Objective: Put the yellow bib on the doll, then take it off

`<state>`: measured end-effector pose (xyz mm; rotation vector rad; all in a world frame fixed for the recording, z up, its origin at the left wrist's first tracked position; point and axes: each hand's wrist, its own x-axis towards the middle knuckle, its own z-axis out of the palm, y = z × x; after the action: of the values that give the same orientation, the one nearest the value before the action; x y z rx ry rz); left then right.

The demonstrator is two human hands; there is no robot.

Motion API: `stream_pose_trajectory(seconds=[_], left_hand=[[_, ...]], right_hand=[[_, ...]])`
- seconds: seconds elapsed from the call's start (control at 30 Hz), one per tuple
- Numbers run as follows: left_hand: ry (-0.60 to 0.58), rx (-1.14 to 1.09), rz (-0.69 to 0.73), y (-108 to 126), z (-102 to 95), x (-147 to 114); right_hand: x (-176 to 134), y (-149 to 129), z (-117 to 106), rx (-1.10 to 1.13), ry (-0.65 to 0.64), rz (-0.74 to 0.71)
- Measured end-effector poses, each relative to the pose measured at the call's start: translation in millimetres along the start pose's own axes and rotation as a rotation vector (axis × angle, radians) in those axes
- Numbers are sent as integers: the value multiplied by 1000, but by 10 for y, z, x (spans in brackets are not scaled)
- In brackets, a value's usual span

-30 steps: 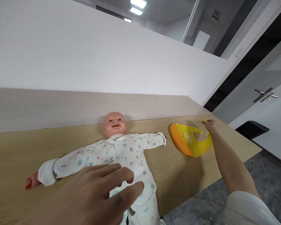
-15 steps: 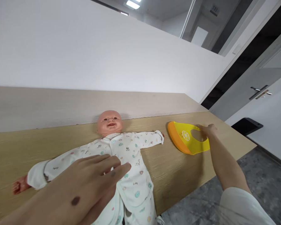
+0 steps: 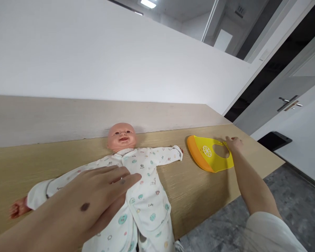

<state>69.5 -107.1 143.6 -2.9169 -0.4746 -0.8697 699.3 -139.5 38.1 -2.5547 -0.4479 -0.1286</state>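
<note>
A baby doll (image 3: pixel 149 182) in white printed clothes lies face up on the table, arms spread. Over its chest is my left hand (image 3: pixel 105 189), palm down and fingers stretched out, holding nothing; I cannot tell whether it touches the cloth. A yellow bib (image 3: pixel 212 154) with an orange pocket edge and a white citrus print lies flat to the doll's right in view. My right hand (image 3: pixel 233 142) is at the bib's neck end with its fingers bent together at the strap. The fingertips and that part of the strap are partly hidden.
The wooden table (image 3: pixel 199 199) meets a raised pale ledge and a white wall (image 3: pixel 107 52) at the back. Beyond its right edge are a dark flat object (image 3: pixel 274 140), a door with a metal handle (image 3: pixel 288 102) and a grey floor (image 3: pixel 291 206).
My right hand has shifted slightly right along the bib's neck end, its fingers drawn in. My left hand has moved a little left over the doll. The view has shifted slightly.
</note>
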Motion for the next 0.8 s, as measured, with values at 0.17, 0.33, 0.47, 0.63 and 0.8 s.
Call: stream_pose_trajectory(seconds=[0.17,0.33,0.47,0.63,0.8], left_hand=[[21,21,57,-95,50,-15],[-39,-14,6,-215,148,-70],[12,58,-10,-372,220,-213],[-83,26,-267,-635,274,-523],[-19,26,-606,-843,346,-753]], right_hand=[[-79,-232,64,93,69,-194],[-390,-523,271,138,62,-489],[-742,-785,370,206,28,-693],[-1451,-1222,342,308,-132,-909],[-2276,-1586,319,369,-297,-1142]])
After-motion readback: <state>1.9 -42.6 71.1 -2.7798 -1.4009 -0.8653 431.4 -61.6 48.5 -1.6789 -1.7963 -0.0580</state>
